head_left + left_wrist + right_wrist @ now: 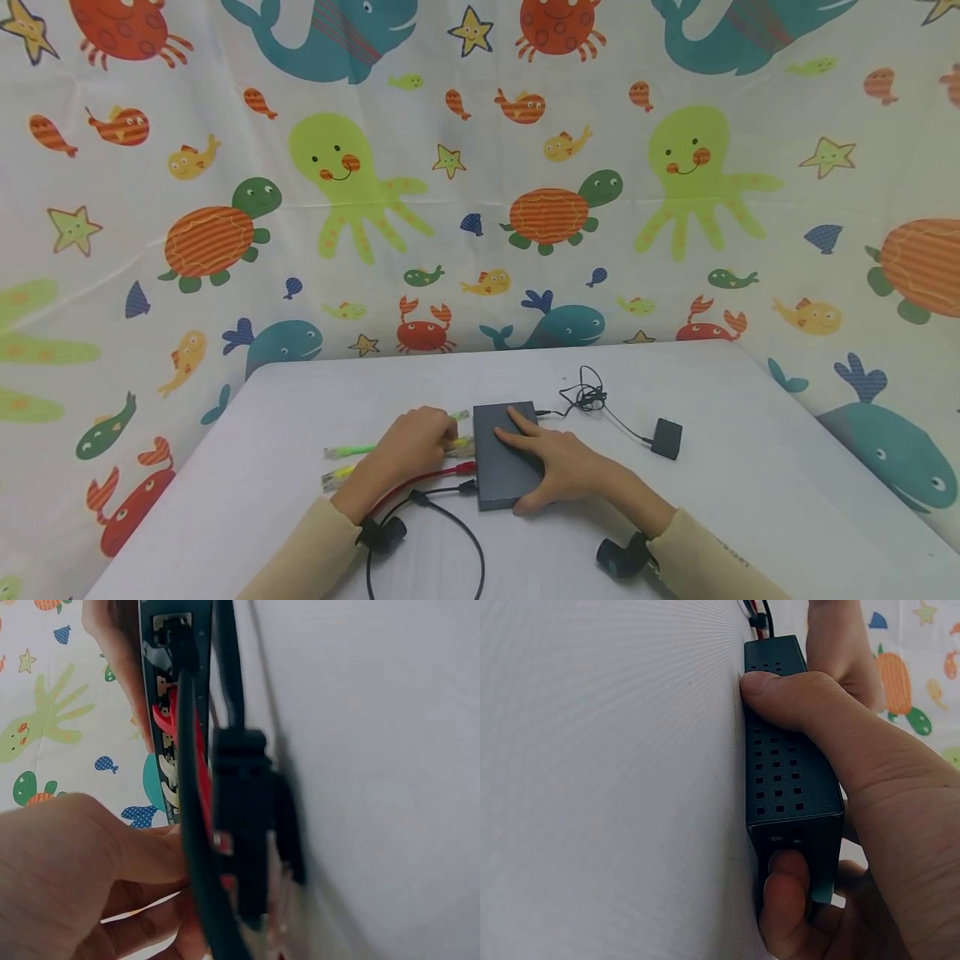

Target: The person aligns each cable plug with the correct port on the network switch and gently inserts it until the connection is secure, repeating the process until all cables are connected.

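Observation:
A dark flat network switch (504,458) lies on the table with its port side toward the left. My right hand (573,462) grips it, thumb at the near end (757,682) and other fingers spread over the top and far edge. Beside the ports, my left hand (412,446) has curled fingers, thumb and fingertips pinching at a green Ethernet cable (352,451); the pinch itself is mostly hidden. A red cable (442,472) and a black cable (446,490) run into the ports. In the left wrist view, pale plugs (169,776) sit beside the red plug (166,720).
A yellow cable (341,477) lies left of the switch, under the left wrist. A thin black power cord (591,398) leads from the switch's far right to a power adapter (667,438). The black cable loops toward the table's front. A sea-animal cloth (465,208) hangs behind.

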The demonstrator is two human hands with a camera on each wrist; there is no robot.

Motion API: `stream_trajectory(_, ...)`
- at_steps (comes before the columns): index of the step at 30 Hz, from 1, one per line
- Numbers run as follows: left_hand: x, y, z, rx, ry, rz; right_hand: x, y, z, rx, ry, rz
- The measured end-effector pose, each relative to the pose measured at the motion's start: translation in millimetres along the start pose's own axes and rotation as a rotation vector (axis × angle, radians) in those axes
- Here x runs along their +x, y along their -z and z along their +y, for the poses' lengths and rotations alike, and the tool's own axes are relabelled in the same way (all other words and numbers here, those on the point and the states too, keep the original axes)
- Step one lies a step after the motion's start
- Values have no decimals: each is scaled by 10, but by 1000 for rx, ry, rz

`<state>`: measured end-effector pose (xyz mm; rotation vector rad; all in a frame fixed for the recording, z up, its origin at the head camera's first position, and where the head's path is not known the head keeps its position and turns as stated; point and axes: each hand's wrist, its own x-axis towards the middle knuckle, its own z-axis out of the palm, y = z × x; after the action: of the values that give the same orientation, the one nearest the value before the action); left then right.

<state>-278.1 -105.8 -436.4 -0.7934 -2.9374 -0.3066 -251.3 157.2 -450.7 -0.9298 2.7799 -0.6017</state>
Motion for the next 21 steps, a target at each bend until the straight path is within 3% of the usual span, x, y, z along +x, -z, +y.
stream_trajectory(21, 1, -17, -23, -10, 3, 1, -2, 1, 9, 5, -2, -3)
